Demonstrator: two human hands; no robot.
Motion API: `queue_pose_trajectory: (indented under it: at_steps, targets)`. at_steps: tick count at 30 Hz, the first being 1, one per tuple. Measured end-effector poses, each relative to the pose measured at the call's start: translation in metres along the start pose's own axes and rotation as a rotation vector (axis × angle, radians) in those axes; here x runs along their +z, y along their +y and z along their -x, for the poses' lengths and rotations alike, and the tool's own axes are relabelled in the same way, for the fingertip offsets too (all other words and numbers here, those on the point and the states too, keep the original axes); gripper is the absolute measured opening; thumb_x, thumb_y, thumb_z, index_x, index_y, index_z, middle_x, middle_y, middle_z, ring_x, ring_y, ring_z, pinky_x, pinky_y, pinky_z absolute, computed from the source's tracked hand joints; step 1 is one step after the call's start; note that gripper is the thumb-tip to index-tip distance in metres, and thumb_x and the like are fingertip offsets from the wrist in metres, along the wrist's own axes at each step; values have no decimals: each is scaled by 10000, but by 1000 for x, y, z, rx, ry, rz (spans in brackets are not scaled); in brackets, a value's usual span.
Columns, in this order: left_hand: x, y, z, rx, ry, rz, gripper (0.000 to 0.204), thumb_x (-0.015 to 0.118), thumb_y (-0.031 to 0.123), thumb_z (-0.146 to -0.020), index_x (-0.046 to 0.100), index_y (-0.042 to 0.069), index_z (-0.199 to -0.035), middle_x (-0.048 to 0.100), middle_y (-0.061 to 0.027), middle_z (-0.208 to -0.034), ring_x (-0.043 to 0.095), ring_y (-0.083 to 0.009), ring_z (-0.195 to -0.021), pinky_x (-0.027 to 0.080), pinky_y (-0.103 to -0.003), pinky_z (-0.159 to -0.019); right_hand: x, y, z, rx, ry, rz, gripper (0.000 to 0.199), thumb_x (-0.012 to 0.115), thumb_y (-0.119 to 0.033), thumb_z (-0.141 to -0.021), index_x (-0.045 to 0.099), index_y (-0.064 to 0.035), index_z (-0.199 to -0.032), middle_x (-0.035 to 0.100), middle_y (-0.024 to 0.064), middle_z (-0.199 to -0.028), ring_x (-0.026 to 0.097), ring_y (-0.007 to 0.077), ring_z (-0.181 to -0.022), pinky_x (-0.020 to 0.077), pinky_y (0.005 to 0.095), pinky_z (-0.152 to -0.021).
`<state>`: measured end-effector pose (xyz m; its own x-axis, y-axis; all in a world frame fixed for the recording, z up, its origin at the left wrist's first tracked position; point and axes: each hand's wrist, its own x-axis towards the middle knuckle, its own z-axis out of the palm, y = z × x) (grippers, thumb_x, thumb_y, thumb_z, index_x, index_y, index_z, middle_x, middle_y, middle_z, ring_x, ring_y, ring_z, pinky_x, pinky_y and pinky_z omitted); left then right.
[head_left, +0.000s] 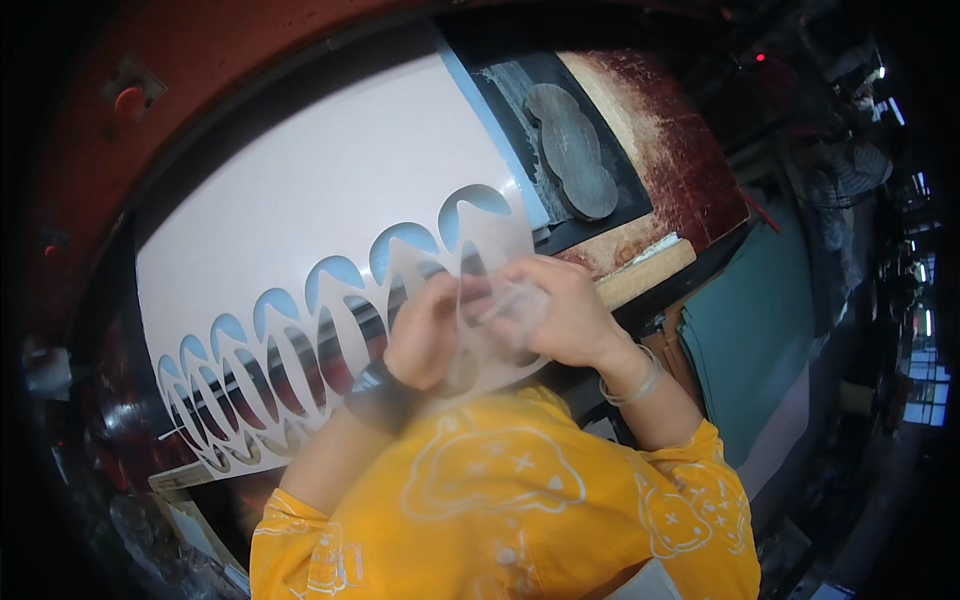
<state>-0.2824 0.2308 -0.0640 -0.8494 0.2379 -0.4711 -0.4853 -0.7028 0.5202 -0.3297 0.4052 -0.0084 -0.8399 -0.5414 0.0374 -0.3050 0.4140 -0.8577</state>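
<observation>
A large pale sheet [330,180] lies across a cutting machine bed, with a row of shoe-sole-shaped holes punched along its near edge [290,330]. My left hand [425,335], with a dark watch on its wrist, and my right hand [555,315], with a clear bangle on its wrist, meet over the right end of that punched edge. Both pinch a stack of pale cut-out pieces [492,305] between their fingers. My yellow sleeves fill the lower middle of the view.
A dark sole-shaped cutting die [572,150] rests on a black pad on the worn red-brown board [680,160] to the right. A green sheet [750,320] hangs at the right. Red machine housing [200,60] with a red button curves behind.
</observation>
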Motion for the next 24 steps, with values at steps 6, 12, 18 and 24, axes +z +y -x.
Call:
queue_pose_trajectory:
  at_steps: [6, 12, 18, 24]
  targets:
    - [-3, 11, -9, -124, -283, -192, 563, 487, 320, -959, 331, 47, -1426, 488, -113, -1360, 552, -264, -1155, 502, -424, -910, -54, 3, 34, -392, 188, -835, 321, 812, -299, -617, 586, -121, -759, 582, 81, -818, 563, 135, -707, 470, 266, -674]
    - [-1, 11, -17, -148, -455, 70, 605, 548, 294, -920, 317, 88, -1440, 446, -59, -1398, 440, -237, -1273, 448, -492, -968, -56, 2, -1, 239, -44, -65, 323, 711, -186, -731, 614, -24, -993, 665, 111, -817, 651, 199, -751, 502, 297, -700]
    - [-7, 13, -23, -141, -390, -1, 518, 540, 259, -921, 389, 82, -1385, 454, -66, -1371, 463, -213, -1236, 452, -479, -964, -15, 10, -17, 180, 33, 253, 567, 730, -156, -694, 535, -42, -1214, 643, 92, -874, 625, 154, -798, 503, 292, -707]
    - [8, 9, -19, 3, -271, -103, 319, 515, 170, -912, 495, 67, -1213, 554, -56, -1220, 541, -188, -1128, 433, -408, -958, -14, 10, -14, 284, 27, 42, 603, 738, -177, -687, 519, -35, -1230, 648, 107, -904, 621, 156, -824, 495, 291, -751]
